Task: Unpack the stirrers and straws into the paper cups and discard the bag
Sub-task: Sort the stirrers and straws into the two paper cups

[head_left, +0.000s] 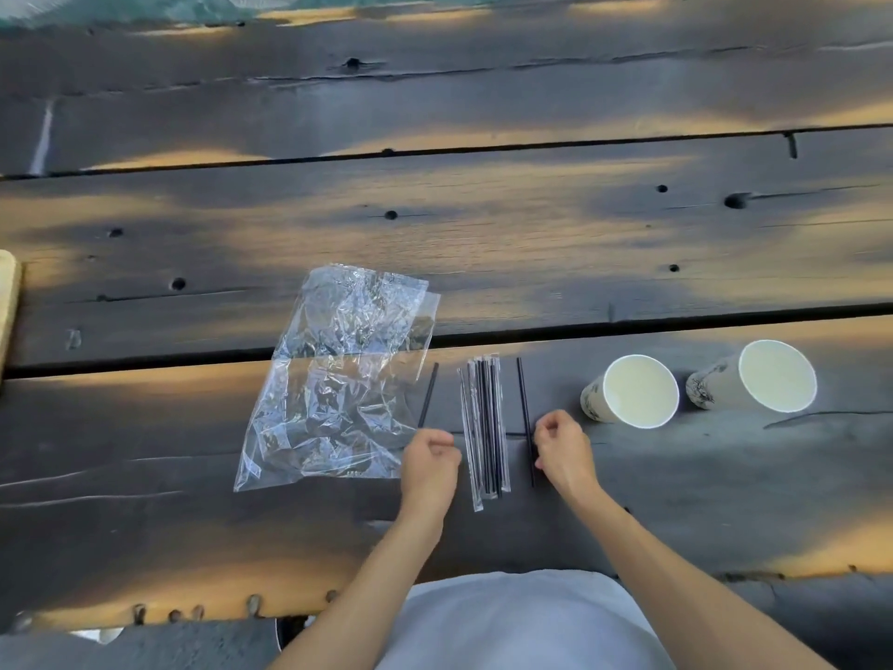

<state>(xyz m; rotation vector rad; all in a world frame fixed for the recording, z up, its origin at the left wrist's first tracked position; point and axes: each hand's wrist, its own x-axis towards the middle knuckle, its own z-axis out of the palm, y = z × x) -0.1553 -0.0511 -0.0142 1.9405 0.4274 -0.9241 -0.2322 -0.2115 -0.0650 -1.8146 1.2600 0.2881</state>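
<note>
A crumpled clear plastic bag (338,374) lies flat on the dark wooden table. Right of it lies a single thin black stirrer (428,394), then a bundle of wrapped black straws (484,427), then another black stirrer (525,413). Two white paper cups (633,390) (768,377) stand to the right, both with nothing inside. My left hand (430,459) hovers with curled fingers by the bag's right edge, holding nothing. My right hand (563,449) has its fingertips at the lower part of the right stirrer, pinching it.
The plank table (483,224) has gaps between boards and knot holes. A light wooden edge (7,302) shows at the far left. The table's near edge runs just in front of my white shirt.
</note>
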